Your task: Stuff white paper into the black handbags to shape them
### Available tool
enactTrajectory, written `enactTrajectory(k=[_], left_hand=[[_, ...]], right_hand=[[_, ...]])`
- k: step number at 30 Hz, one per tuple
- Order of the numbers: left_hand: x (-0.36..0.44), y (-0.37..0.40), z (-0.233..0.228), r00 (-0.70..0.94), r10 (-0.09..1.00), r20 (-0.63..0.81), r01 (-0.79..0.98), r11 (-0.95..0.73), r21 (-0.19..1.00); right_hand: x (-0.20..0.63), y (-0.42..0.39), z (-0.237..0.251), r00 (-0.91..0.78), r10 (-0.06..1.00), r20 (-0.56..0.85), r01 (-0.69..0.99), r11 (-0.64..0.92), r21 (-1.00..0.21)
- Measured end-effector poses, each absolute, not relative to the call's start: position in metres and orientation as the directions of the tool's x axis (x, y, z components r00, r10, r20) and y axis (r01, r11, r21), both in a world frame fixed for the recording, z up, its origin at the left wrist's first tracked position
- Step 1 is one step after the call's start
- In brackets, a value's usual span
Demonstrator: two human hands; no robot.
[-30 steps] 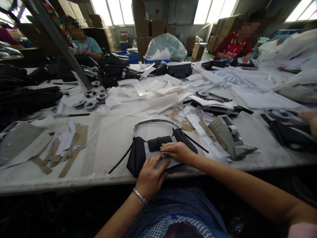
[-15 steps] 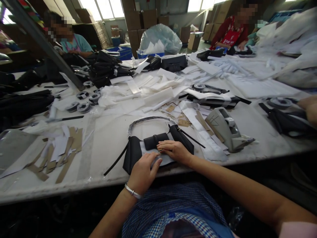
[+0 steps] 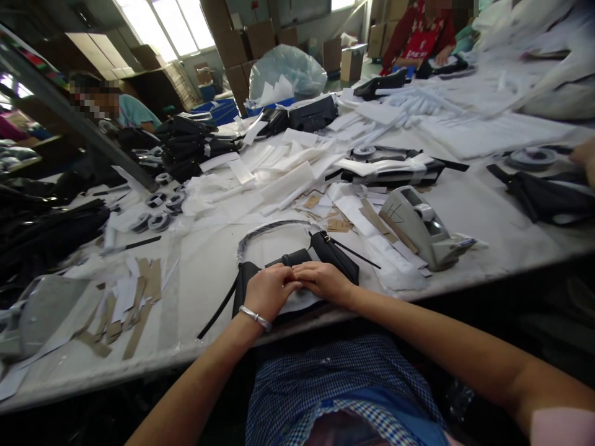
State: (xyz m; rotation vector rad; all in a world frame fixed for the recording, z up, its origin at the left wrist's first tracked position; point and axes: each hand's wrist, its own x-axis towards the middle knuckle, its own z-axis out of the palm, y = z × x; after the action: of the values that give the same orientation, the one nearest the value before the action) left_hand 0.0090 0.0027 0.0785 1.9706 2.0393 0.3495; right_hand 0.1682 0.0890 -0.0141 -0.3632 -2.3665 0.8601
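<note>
A black handbag (image 3: 338, 259) lies at the table's front edge, its curved handle (image 3: 257, 233) wrapped in clear film and pointing away from me. Loose black strap ends (image 3: 218, 308) stick out on both sides. My left hand (image 3: 266, 290), with a silver bangle, covers the bag's middle, thumb and fingers drawn together. My right hand (image 3: 326, 282) rests on the flap, its fingertips meeting the left hand's there. Both hands are closed at the flap; what is between the fingertips is hidden. Pale sheet material shows beneath them.
Right of the bag stand white foam strips (image 3: 372, 248) and a grey tape dispenser (image 3: 413, 226). Brown and white card strips (image 3: 139, 288) lie left. White wrapping sheets (image 3: 279, 179) cover the middle. Another person's hand (image 3: 584, 155) is beside a black bag (image 3: 543, 195) at right.
My left hand has moved up and inward over the flap, and its fingers now meet those of my right hand. The view has tilted, and the bag stays in place.
</note>
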Motion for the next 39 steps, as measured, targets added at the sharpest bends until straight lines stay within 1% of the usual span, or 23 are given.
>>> enactTrajectory(k=[2,7,9,14,20,26,29,32,34,36,38,39], left_hand=[[0.009,0.006,0.083,-0.033,0.998,-0.052,0.937,0.049,0.346],[0.007,0.010,0.085,0.008,0.998,-0.059,0.932,0.014,0.361],[0.008,0.007,0.082,0.026,0.999,-0.035,0.933,-0.012,0.359],[0.012,-0.001,0.070,0.042,0.997,0.063,0.950,-0.060,0.305],[0.011,0.003,0.061,0.020,0.999,0.049,0.923,-0.037,0.384],[0.002,0.008,0.059,-0.014,1.000,0.006,0.858,0.009,0.514],[-0.003,0.006,0.064,0.008,0.999,-0.037,0.819,0.015,0.573],[-0.006,0.003,0.072,0.043,0.998,-0.042,0.804,-0.009,0.595],[-0.006,0.000,0.076,0.081,0.996,-0.032,0.832,-0.049,0.553],[-0.002,-0.002,0.079,0.117,0.993,-0.029,0.880,-0.090,0.466],[0.004,-0.004,0.083,0.129,0.991,-0.043,0.936,-0.108,0.336],[0.008,-0.004,0.085,0.132,0.989,-0.062,0.963,-0.113,0.245]], right_hand=[[0.168,0.089,-0.014,-0.783,0.430,0.449,0.036,0.753,-0.657],[0.169,0.090,-0.014,-0.768,0.451,0.454,0.038,0.740,-0.671],[0.169,0.090,-0.013,-0.766,0.457,0.452,0.042,0.737,-0.674],[0.170,0.090,-0.010,-0.764,0.457,0.455,0.043,0.739,-0.672],[0.168,0.091,-0.014,-0.745,0.440,0.501,-0.010,0.744,-0.668],[0.168,0.091,-0.020,-0.745,0.455,0.487,0.009,0.737,-0.676],[0.169,0.091,-0.018,-0.747,0.458,0.482,0.018,0.738,-0.675],[0.170,0.091,-0.015,-0.750,0.448,0.486,-0.001,0.735,-0.679],[0.169,0.091,-0.014,-0.751,0.444,0.489,-0.008,0.734,-0.679],[0.169,0.091,-0.014,-0.750,0.446,0.488,-0.001,0.737,-0.675],[0.169,0.091,-0.014,-0.748,0.448,0.489,0.007,0.743,-0.670],[0.169,0.091,-0.015,-0.746,0.449,0.492,0.008,0.745,-0.667]])
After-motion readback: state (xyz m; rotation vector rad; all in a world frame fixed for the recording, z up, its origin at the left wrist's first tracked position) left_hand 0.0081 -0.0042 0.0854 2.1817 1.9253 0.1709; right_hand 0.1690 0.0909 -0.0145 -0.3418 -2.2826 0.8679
